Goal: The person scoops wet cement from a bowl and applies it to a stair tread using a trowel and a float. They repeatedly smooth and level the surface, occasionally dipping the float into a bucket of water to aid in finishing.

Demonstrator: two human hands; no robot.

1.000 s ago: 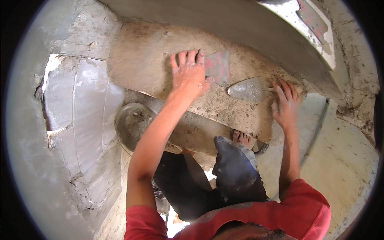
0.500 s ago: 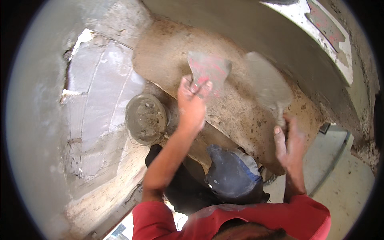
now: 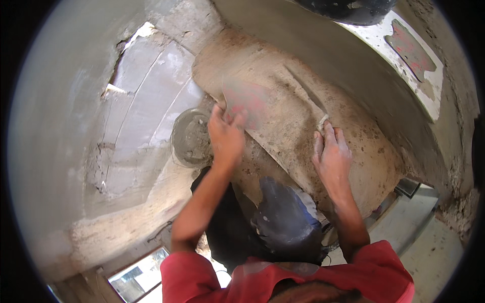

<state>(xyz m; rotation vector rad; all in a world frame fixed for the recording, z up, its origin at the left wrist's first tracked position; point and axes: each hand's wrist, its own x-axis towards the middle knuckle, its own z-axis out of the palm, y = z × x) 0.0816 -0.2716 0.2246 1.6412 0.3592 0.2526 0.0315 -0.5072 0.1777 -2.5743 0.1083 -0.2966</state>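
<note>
My left hand (image 3: 226, 134) is closed on a thin flat scraper plate (image 3: 247, 101), grey with red patches and blurred by motion. It is just right of a round bucket (image 3: 189, 141) holding grey mortar, and hides part of its rim. My right hand (image 3: 333, 151) grips the handle of a trowel (image 3: 307, 91). The trowel's long blade is seen nearly edge-on, pointing up and left above a brown, mortar-stained board (image 3: 364, 126). The two tools are apart.
Grey plastered walls curve round the left (image 3: 55, 151) and far right. A similar red-and-grey plate (image 3: 411, 48) lies on a white ledge (image 3: 348, 29) beside a dark container (image 3: 348, 9). My knee in dark trousers (image 3: 285, 217) is below the board.
The scraper plate in my left hand has moved left and down, towards the bucket. My right hand has moved left and up, and the trowel has turned from flat to edge-on.
</note>
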